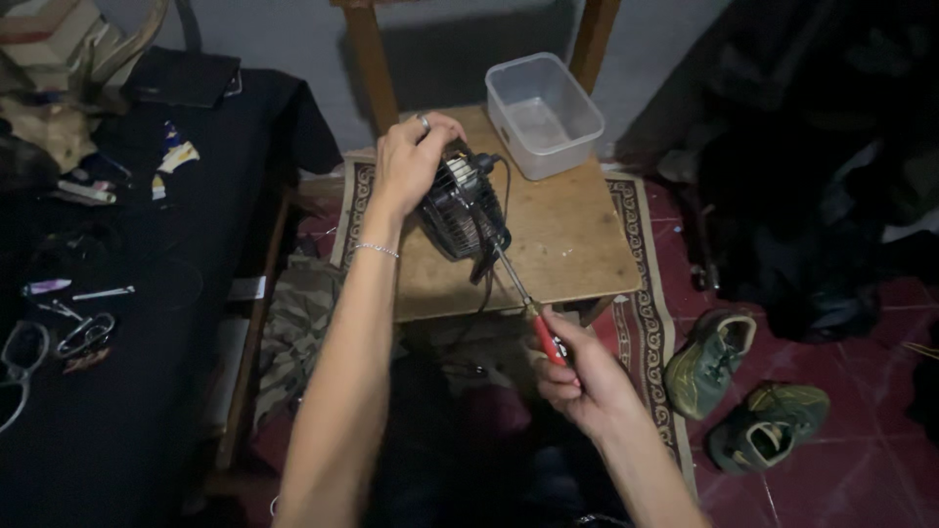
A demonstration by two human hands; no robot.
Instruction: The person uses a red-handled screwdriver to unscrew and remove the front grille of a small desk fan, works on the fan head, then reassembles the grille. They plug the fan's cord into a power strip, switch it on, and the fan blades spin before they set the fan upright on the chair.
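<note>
Right hand (577,376) grip closed on red-handled screwdriver (528,305) | left hand (411,156) clasps small fan (462,207) | clear tub (543,112) behind

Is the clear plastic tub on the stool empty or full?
Empty. The clear plastic tub sits upright and lidless on the wooden stool, and its bare bottom shows through; nothing lies inside.

Black fan (460,210), red-handled screwdriver (533,318), clear tub (544,114), patterned rug (641,323).

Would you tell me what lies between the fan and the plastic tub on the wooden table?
In the head view, only bare tabletop separates fan from tub.
</note>
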